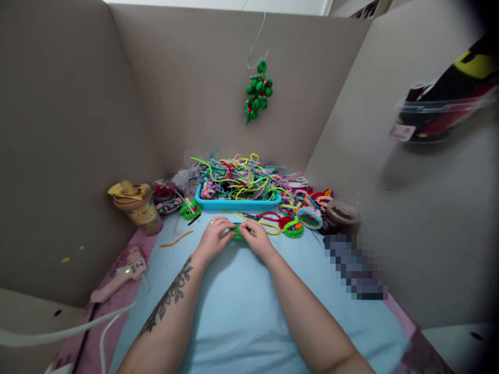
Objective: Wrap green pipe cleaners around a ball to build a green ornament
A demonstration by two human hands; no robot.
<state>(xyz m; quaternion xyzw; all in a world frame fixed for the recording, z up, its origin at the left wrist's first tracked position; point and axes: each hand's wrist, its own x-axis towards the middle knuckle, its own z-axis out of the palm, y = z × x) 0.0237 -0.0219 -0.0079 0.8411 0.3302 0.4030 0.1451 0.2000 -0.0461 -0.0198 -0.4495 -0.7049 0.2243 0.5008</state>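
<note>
Both hands meet over the blue cloth, just in front of the tray. My left hand pinches the left side of a small green fuzzy piece, and my right hand grips its right side. The fingers cover much of the piece, so its full shape is hidden. Close behind my right hand lie red-handled scissors and yellow-handled scissors. A green fuzzy figure with eyes rests beyond my left hand. To the right sits a round red and green fuzzy piece.
A blue tray heaped with coloured pipe cleaners stands at the back. An orange strand, a cup and a pink glue gun with a white cord are at left. A brown-lidded jar and a pixelated object are at right.
</note>
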